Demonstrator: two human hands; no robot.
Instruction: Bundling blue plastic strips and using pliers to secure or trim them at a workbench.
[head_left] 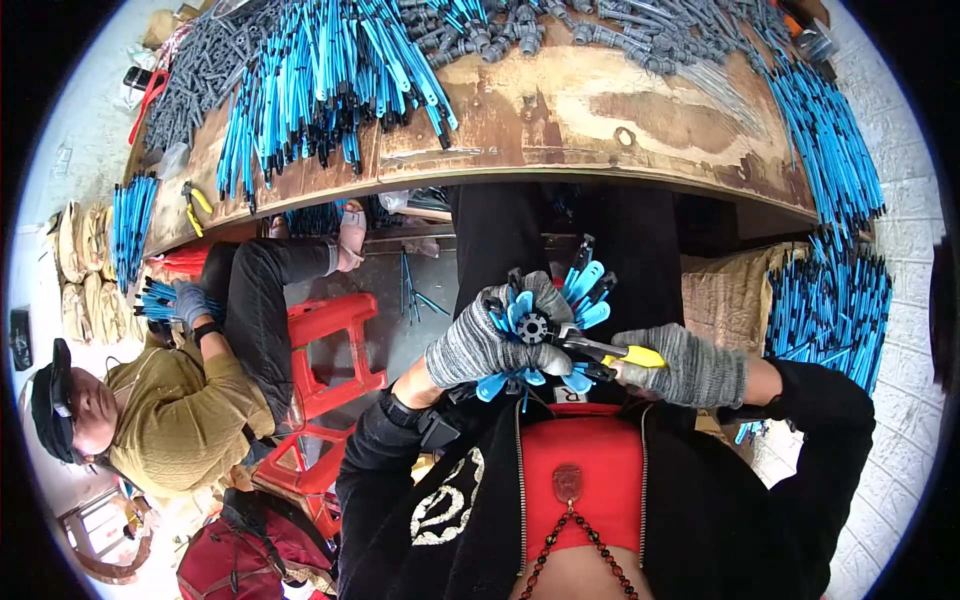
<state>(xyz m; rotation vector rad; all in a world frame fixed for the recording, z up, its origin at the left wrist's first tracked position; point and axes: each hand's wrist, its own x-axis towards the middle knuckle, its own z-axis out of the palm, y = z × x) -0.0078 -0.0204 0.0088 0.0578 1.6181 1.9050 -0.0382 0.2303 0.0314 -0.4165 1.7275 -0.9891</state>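
Note:
My left hand (468,345), in a grey knit glove, is closed round a bundle of blue strips with black ends (584,284). The strips fan out about a round black notched hub (533,327), which faces up between the thumb and fingers. In my right hand (695,366), gloved alike, is a pair of pliers with yellow handles (641,356). Their jaws reach the right side of the hub and strips; what exactly they touch is too small to tell. All this is held above my lap, in front of my red top.
Ahead stands a worn wooden table (590,120) with piles of blue strips (330,75) and grey plastic parts (640,35). More blue strips (825,310) are stacked at the right. Another person (190,385) sits at the left, near red stools (335,350). Other yellow-handled pliers (194,205) lie at the table's left edge.

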